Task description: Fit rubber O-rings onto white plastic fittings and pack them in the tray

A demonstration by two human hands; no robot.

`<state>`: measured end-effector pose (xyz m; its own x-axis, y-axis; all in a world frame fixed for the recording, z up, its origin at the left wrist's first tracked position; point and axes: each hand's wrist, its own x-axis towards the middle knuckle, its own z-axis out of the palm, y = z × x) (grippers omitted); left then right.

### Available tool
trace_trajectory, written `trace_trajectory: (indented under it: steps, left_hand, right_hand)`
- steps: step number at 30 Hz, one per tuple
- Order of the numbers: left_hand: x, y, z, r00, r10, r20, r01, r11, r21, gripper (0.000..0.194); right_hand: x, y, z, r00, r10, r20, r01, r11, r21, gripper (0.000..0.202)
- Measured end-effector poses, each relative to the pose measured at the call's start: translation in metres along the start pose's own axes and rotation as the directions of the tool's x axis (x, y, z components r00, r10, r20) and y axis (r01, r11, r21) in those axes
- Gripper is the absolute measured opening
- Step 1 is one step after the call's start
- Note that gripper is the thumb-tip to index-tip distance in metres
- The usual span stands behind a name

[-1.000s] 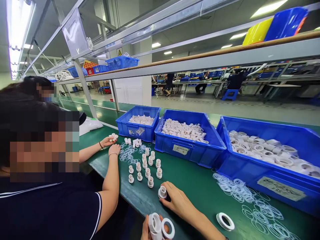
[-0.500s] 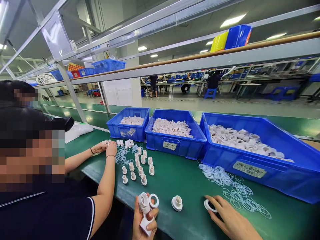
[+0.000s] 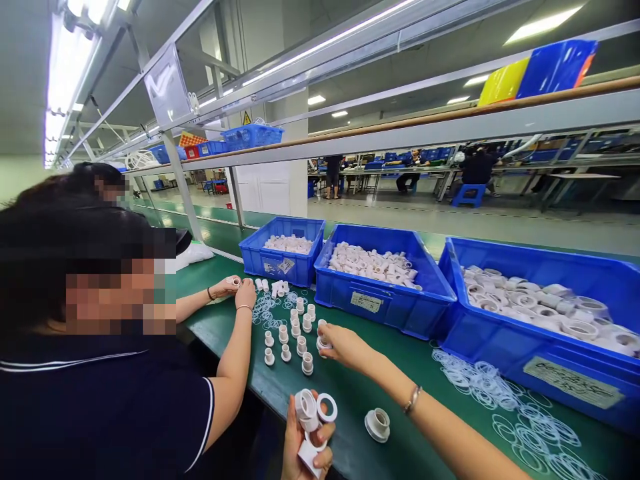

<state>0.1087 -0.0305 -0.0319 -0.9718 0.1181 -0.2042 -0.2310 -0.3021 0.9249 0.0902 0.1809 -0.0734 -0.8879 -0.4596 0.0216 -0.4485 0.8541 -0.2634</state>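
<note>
Right of the standing parts (image 3: 307, 363) on the bench (image 3: 345, 390), the right hand (image 3: 345, 345) has its grip pinched on one white piece (image 3: 321, 344), likely placing it, needing a soft let-go, while the left hand (image 3: 294, 447) holds white rings (image 3: 309, 423).

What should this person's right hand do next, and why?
Perhaps lift the white fitting gently straight up: the right hand pinches it, and neighbouring fittings stand close by, so a sideways pull might topple them. The left hand holds several white collars, so it probably can't help.
</note>
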Motion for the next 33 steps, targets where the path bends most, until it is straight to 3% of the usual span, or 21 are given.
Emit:
trace_trajectory:
  steps: [2, 4, 5, 7, 10, 11, 12, 14, 15, 18, 24, 29, 33]
  left_hand:
    - [0.035, 0.044, -0.012, 0.999, 0.021, -0.036, -0.019, 0.998, 0.054, 0.047]
    - [0.044, 0.043, -0.019, 1.0, 0.014, -0.027, -0.013, 1.0, 0.025, 0.042]
    - [0.036, 0.027, -0.018, 1.0, 0.003, -0.009, -0.003, 1.0, -0.015, 0.034]
    - [0.002, -0.027, -0.013, 0.999, -0.024, 0.048, 0.029, 0.993, -0.115, 0.027]
    - [-0.057, -0.119, 0.001, 0.987, -0.073, 0.144, 0.108, 0.962, -0.251, 0.04]
    - [-0.07, -0.144, 0.004, 0.979, -0.084, 0.183, 0.148, 0.916, -0.372, 0.049]
    - [-0.079, -0.163, 0.006, 0.967, -0.102, 0.235, 0.22, 0.797, -0.562, 0.054]
    - [-0.083, -0.187, 0.007, 0.941, -0.116, 0.319, 0.328, 0.555, -0.765, 0.058]
    - [-0.081, -0.192, 0.006, 0.93, -0.119, 0.347, 0.361, 0.466, -0.808, 0.056]
    - [-0.074, -0.193, 0.003, 0.92, -0.116, 0.374, 0.388, 0.406, -0.828, 0.052]
    - [-0.077, -0.185, 0.004, 0.916, -0.095, 0.389, 0.395, 0.376, -0.838, 0.048]
    - [-0.081, -0.181, 0.008, 0.915, -0.122, 0.385, 0.402, 0.366, -0.839, 0.048]
    - [-0.085, -0.179, 0.015, 0.897, -0.145, 0.416, 0.441, 0.341, -0.831, 0.048]
  right_hand:
    - [0.008, 0.002, 0.008, 0.999, 0.014, 0.047, -0.012, 1.0, -0.027, 0.027]
    - [0.006, 0.006, 0.014, 0.997, 0.028, 0.074, -0.025, 0.999, -0.043, 0.03]
    - [0.003, 0.009, 0.016, 0.996, 0.034, 0.088, -0.03, 0.998, -0.047, 0.032]
    - [-0.007, 0.016, 0.016, 0.992, 0.039, 0.12, -0.034, 0.999, -0.042, 0.034]
    - [-0.025, 0.025, 0.014, 0.988, 0.015, 0.151, -0.016, 1.0, 0.007, 0.028]
    - [-0.03, 0.028, 0.013, 0.988, -0.003, 0.157, -0.002, 1.0, 0.031, 0.026]
    - [-0.036, 0.03, 0.012, 0.986, -0.025, 0.163, 0.017, 0.998, 0.055, 0.027]
    - [-0.047, 0.033, 0.009, 0.981, -0.075, 0.177, 0.059, 0.994, 0.092, 0.039]
    - [-0.052, 0.033, 0.009, 0.978, -0.1, 0.185, 0.082, 0.991, 0.103, 0.045]
    - [-0.071, 0.027, 0.011, 0.971, -0.148, 0.186, 0.134, 0.987, 0.087, 0.05]
    - [-0.107, 0.003, 0.042, 0.989, -0.113, 0.092, 0.123, 0.985, -0.119, 0.012]
    - [-0.132, 0.033, 0.064, 0.992, -0.129, -0.009, 0.121, 0.952, -0.282, 0.018]
    - [-0.144, 0.044, 0.046, 0.958, -0.223, -0.181, 0.159, 0.937, -0.312, 0.013]
